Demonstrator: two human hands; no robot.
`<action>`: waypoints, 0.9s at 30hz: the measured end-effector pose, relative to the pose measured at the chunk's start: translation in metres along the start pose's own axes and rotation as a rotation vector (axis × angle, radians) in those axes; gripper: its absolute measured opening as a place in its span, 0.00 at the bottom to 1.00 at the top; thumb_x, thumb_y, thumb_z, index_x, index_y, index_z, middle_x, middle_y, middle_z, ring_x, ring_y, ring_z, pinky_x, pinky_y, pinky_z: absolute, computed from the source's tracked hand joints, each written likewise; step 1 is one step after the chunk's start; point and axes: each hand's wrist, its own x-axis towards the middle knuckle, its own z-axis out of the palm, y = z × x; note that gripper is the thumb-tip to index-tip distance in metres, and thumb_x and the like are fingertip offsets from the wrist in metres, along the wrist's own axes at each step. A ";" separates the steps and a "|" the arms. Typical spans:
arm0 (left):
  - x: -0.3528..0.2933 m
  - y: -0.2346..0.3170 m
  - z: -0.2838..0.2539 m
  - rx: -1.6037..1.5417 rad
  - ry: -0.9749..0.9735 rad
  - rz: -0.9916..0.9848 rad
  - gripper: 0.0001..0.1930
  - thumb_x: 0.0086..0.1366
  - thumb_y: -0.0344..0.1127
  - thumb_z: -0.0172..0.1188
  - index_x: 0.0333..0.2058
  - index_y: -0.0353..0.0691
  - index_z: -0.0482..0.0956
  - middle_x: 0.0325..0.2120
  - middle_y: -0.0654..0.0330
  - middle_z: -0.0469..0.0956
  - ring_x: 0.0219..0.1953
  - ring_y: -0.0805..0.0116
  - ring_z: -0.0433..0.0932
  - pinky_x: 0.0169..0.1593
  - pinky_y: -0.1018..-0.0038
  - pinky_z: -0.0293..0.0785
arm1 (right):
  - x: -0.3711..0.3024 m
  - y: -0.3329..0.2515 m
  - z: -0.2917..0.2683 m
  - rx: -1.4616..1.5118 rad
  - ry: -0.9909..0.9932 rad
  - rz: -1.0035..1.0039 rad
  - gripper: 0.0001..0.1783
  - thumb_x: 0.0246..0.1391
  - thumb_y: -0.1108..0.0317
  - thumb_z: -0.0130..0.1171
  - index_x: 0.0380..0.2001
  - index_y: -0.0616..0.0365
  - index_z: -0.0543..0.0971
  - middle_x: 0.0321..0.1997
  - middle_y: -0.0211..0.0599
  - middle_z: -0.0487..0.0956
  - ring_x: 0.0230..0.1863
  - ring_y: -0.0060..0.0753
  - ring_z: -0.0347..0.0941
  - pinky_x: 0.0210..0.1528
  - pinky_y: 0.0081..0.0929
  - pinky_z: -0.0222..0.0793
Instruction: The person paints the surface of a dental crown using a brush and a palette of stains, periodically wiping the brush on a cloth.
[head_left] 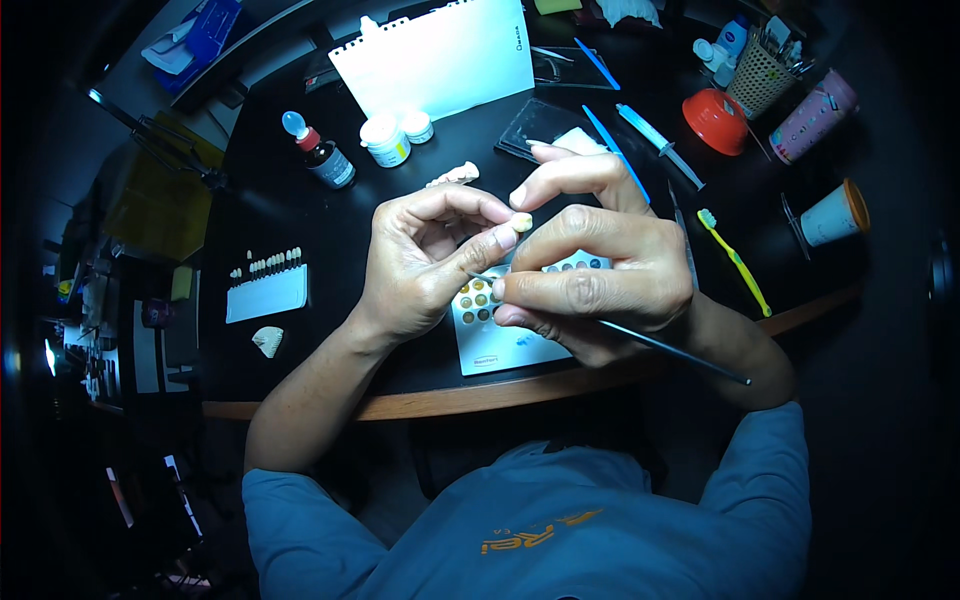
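Observation:
Between the thumb and forefinger of my left hand (415, 260) is a small tooth-coloured dental crown (521, 222). My right hand (610, 265) pinches a slim dark-handled tool (680, 350), possibly a fine brush. Its handle slants down to the right, and its thin other end lies close by my left thumb. The right forefinger is raised near the crown. Below both hands lies a white palette (497, 338) with round wells of coloured paste and a blue smear, partly covered by my right hand. Behind the left hand sits a dental model (455, 175).
To the left are a tooth shade holder (267, 295), a fan-shaped piece (268, 341) and a dropper bottle (326, 160). White jars (385, 140) stand behind. On the right lie a syringe (660, 147) and yellow toothbrush (735, 262), near a red bowl (712, 122) and cup (836, 213).

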 end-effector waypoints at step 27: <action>-0.001 -0.002 0.003 -0.034 -0.066 0.065 0.06 0.62 0.29 0.67 0.37 0.35 0.85 0.37 0.55 0.86 0.42 0.71 0.83 0.71 0.50 0.40 | -0.010 0.017 0.001 0.405 0.231 0.294 0.13 0.64 0.63 0.60 0.39 0.63 0.77 0.37 0.40 0.81 0.43 0.29 0.82 0.31 0.18 0.81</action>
